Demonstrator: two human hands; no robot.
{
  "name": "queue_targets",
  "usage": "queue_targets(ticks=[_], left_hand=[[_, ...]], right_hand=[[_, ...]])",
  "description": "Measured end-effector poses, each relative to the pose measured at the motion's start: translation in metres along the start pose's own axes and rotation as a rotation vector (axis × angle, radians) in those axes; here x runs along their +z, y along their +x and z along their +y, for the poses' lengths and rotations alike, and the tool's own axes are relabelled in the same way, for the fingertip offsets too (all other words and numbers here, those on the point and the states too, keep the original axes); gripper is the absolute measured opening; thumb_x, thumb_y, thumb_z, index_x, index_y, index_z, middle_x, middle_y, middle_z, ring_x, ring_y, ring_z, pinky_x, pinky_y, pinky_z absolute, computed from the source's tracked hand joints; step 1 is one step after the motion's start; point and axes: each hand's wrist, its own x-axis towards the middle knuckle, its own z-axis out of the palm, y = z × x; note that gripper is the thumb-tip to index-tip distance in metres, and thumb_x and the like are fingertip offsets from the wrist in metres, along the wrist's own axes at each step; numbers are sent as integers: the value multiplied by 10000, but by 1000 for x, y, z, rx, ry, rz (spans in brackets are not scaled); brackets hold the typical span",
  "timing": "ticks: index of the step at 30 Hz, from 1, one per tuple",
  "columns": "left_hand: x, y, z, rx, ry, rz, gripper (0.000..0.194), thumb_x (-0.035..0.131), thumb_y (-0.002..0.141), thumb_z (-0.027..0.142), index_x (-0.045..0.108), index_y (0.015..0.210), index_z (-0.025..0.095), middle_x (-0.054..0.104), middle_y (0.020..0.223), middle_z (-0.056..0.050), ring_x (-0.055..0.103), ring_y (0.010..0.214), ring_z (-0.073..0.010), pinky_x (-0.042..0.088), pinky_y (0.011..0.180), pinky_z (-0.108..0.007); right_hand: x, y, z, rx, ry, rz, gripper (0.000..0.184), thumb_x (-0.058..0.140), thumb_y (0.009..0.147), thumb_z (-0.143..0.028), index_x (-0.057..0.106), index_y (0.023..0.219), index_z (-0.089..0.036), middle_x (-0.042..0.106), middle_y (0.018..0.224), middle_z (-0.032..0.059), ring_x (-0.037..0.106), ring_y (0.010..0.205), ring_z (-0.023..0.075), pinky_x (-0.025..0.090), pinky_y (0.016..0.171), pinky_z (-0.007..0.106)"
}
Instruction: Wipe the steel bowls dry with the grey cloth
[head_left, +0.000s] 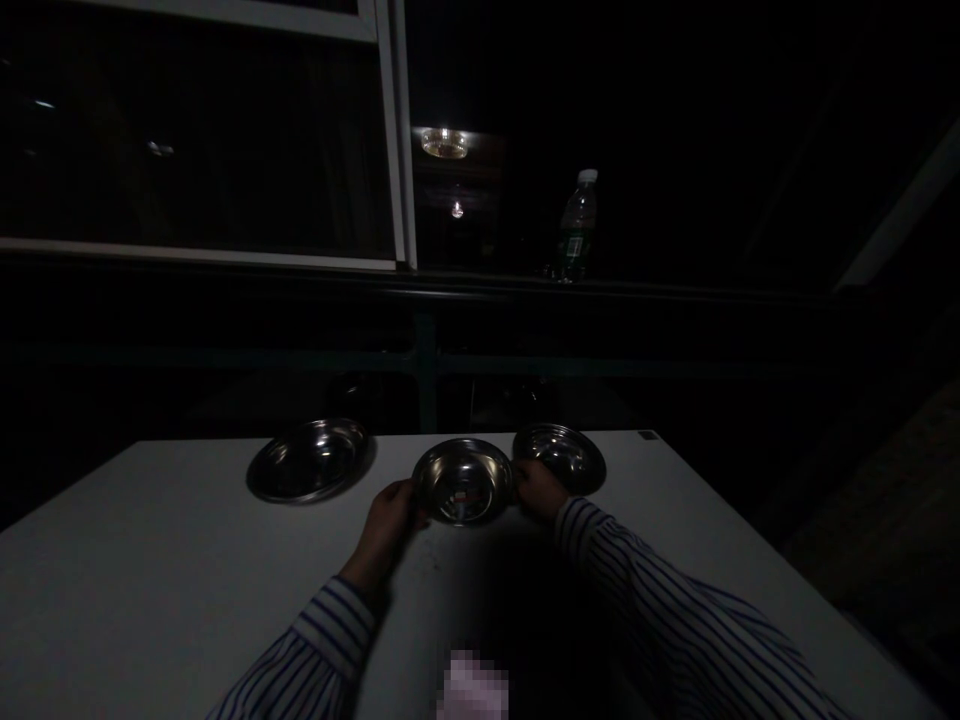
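Between my two hands is a shiny round metal bowl (463, 485) near the far edge of the white table (195, 580). My left hand (390, 515) grips the bowl's left rim, with the fingertips partly hidden. On the opposite side, my right hand (538, 488) holds the right rim. A second metal dish (559, 455) lies just behind my right hand, partly covered by it. Farther left sits another metal dish (309, 460), apart from both hands. Whether the held bowl rests on the table or is slightly raised, I cannot tell.
Beyond the table, a clear plastic bottle (577, 230) with a white cap stands on a dark ledge (480, 290). A white window frame (397, 140) rises at the left. A small dark square (647, 435) marks the table's far right corner. The surroundings are very dark.
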Motion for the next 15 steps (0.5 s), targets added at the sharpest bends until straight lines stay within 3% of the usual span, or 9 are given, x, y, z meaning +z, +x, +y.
queue_targets(ticks=[8, 15], left_hand=[[5, 2, 3, -1, 8, 17, 343, 603, 682, 365, 612, 908, 108, 640, 674, -62, 590, 532, -140, 487, 507, -276], [9, 12, 7, -11, 23, 40, 358, 609, 677, 361, 596, 934, 112, 642, 704, -69, 602, 558, -155, 497, 521, -298]], right_hand=[[8, 8, 3, -56, 58, -16, 138, 516, 855, -198, 597, 925, -112, 649, 871, 53, 611, 787, 131, 483, 726, 290], [6, 10, -4, -100, 66, -5, 261, 452, 841, -106, 562, 1075, -137, 643, 1013, 90, 609, 880, 149, 474, 761, 279]])
